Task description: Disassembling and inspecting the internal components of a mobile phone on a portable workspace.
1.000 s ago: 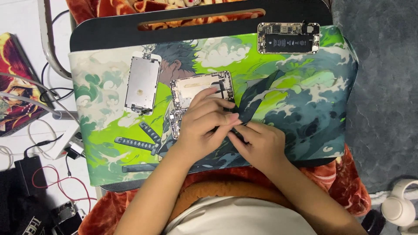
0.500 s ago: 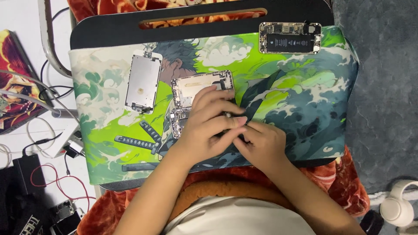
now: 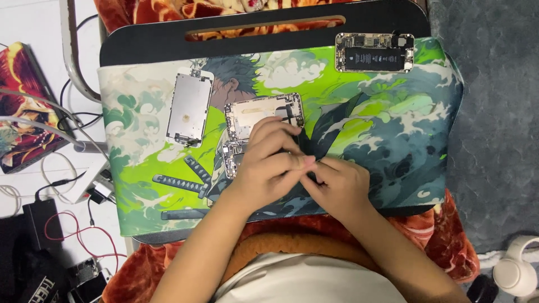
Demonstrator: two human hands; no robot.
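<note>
My left hand (image 3: 269, 165) lies curled over an opened phone housing (image 3: 231, 158) in the middle of the green printed mat (image 3: 393, 129), pressing on it. My right hand (image 3: 337, 188) sits just to its right, its fingertips tucked under my left fingers; whatever they pinch is hidden. A second bare metal housing (image 3: 261, 112) lies directly beyond my left hand. Further left is a silver display back plate (image 3: 189, 106). A phone body with a black battery (image 3: 373, 51) rests at the mat's far right corner.
The mat covers a black lap desk (image 3: 252, 42) with a handle slot, set over a red patterned blanket (image 3: 449, 241). Cables, a black power brick (image 3: 39, 221) and a colourful book (image 3: 22, 106) lie on the left. White headphones (image 3: 516, 272) sit at the lower right.
My hands stay in the same spot; my left fingers have slid slightly rightward over my right fingertips. The parts on the mat have not moved.
</note>
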